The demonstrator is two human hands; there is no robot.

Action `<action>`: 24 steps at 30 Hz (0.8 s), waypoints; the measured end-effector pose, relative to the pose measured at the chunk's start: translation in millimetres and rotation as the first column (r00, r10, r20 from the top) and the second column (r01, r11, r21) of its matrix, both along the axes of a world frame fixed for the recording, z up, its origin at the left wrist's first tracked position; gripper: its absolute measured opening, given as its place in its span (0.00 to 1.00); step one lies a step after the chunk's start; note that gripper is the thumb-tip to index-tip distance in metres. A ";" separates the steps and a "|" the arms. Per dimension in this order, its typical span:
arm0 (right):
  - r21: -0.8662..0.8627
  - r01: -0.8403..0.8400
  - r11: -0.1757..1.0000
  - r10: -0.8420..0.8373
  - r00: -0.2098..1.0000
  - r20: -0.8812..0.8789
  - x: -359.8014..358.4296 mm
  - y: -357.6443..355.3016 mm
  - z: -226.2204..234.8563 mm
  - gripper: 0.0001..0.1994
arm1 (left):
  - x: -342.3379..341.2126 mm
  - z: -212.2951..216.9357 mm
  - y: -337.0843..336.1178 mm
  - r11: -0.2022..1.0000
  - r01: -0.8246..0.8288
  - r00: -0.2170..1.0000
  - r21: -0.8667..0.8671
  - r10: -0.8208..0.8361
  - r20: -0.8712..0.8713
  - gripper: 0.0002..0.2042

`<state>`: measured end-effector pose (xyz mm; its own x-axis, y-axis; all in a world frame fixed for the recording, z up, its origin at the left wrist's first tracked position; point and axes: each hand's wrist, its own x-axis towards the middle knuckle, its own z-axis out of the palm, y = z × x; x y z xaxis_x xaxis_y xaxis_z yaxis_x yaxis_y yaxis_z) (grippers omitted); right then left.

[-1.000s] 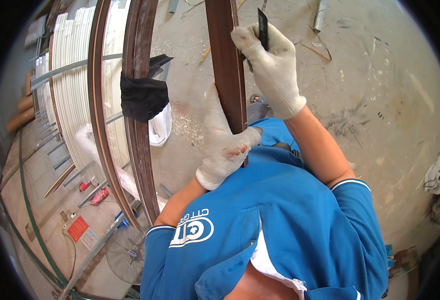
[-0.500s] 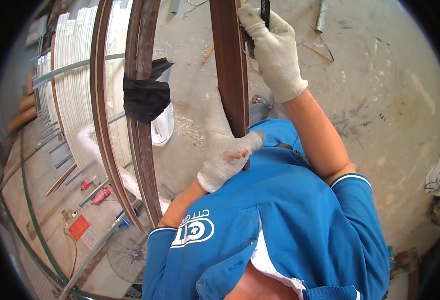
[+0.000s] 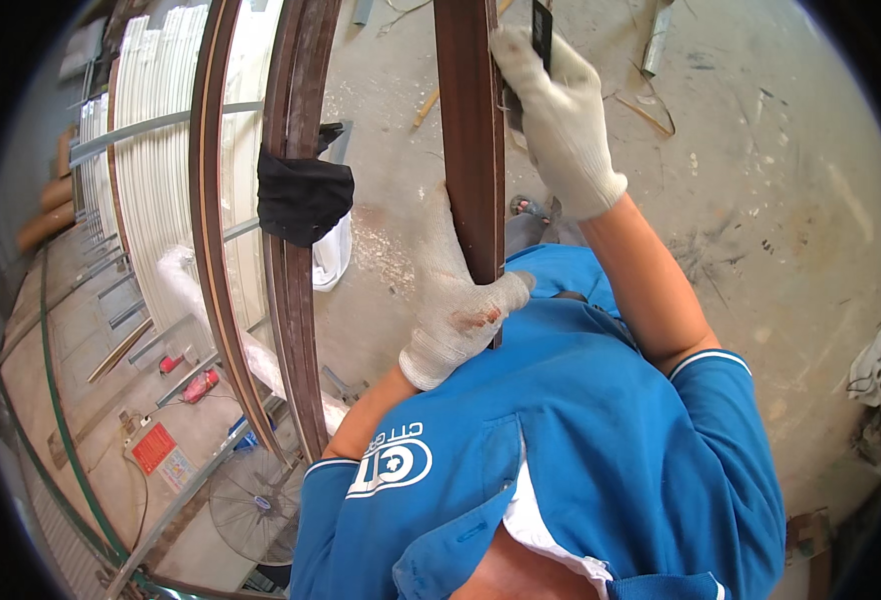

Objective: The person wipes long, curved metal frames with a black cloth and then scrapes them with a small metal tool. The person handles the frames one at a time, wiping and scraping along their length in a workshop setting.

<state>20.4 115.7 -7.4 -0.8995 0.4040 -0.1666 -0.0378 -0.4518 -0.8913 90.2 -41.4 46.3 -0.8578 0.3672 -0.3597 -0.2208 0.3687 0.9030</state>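
Observation:
A long dark-brown bar (image 3: 469, 140), with a reddish-brown face, runs from the top edge down to my chest. My left hand (image 3: 456, 310), in a whitish knitted glove with a reddish-brown stain, is closed around the bar's near end, thumb across it. Higher up, on the bar's right side, my right hand (image 3: 564, 125) wears a similar glove. It grips a slim black tool (image 3: 542, 35) whose top end sticks up between thumb and fingers. The tool's lower part is mostly hidden by the hand and the bar, so its exact kind does not show.
Two more brown bars (image 3: 296, 290) stand to the left, one with a black cloth (image 3: 306, 198) draped over it. Behind them are stacked white strips (image 3: 156, 150) on a metal rack. A fan (image 3: 261, 500) stands at lower left. Metal offcuts (image 3: 658, 40) lie on the concrete floor.
The view has shifted slightly, so most things sit a little further right. Both hands keep their grips, with my right hand slightly lower along the bar.

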 end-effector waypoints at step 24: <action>0.129 -0.019 0.992 0.019 1.000 -0.006 -3.6 -4.9 -7.7 0.18 | -2.2 -17.7 -17.7 1.000 -0.026 0.999 0.010 0.025 0.028 0.44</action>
